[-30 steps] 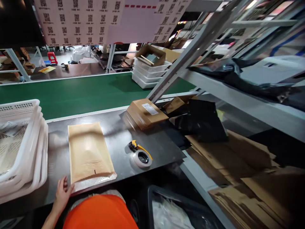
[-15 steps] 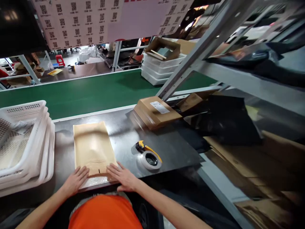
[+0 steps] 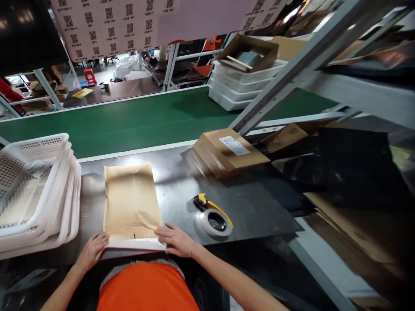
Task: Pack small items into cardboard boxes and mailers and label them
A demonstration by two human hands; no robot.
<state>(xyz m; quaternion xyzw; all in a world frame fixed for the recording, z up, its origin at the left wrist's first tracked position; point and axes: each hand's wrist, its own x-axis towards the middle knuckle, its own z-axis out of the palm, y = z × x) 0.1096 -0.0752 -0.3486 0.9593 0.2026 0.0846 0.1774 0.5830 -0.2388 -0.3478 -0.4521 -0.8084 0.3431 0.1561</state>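
A tan paper padded mailer with a bubble-lined flap lies flat on the dark, glossy desk, its long axis running away from the person and its open flap end at the near edge. The left hand rests at the near-left corner of the mailer, fingers spread and touching the flap edge; its grip is released, nothing clasped. The right hand lies palm down at the near-right corner, fingertips touching the flap (whether the thumb pinches the edge cannot be told), and its grip likewise appears released.

Just right of the right hand sits a roll of clear tape in a yellow and black dispenser, apart from the mailer. Farther back on the desk, near its rear edge, lies a flat brown cardboard parcel with a white label, beside black plastic bags and flattened cardboard. To the left of the mailer stands a stack of white perforated plastic baskets, close to but not touching it. Behind the desk runs a green conveyor belt, carrying another stack of white baskets topped by an open cardboard box. A sheet of printed square codes hangs above.
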